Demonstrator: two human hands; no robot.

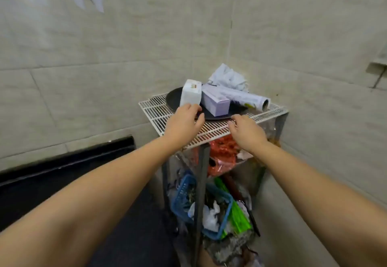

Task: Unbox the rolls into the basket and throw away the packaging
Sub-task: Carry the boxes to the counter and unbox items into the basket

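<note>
A white box (191,93) stands on end on a black round tray (217,114) atop a white wire shelf (159,114). Beside it lie a pale purple box (215,101) and a bare roll (245,98) with a printed wrap. My left hand (183,124) reaches the white box's lower end, fingers spread and touching it, without a closed grip. My right hand (247,132) hovers open over the shelf's front edge, near the tray rim. A blue basket (182,193) sits on the floor below the shelf.
Crumpled white paper (229,78) lies behind the boxes in the wall corner. Under the shelf are a red plastic bag (222,157), green items (238,214) and rubbish in the blue basket. Tiled walls close in behind and right; a black ledge (69,157) runs left.
</note>
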